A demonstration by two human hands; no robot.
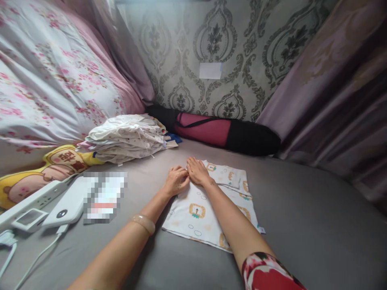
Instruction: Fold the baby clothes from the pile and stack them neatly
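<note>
A white garment with orange and green animal prints lies spread on the grey bed sheet, part of it folded over at the upper right. A small white label sticks out at its right edge. My left hand is at the garment's left edge, its fingers curled and closed on the cloth; the fingertips are partly hidden. Beside it, my right hand lies flat with its fingers stretched out, pressing on the upper left of the garment. The two hands nearly touch. A pale bangle circles my left wrist.
A pile of light clothes sits at the back left, near a yellow plush toy. A power strip, white power bank and cables lie left. A black and magenta long bag rests along the wall, between curtains.
</note>
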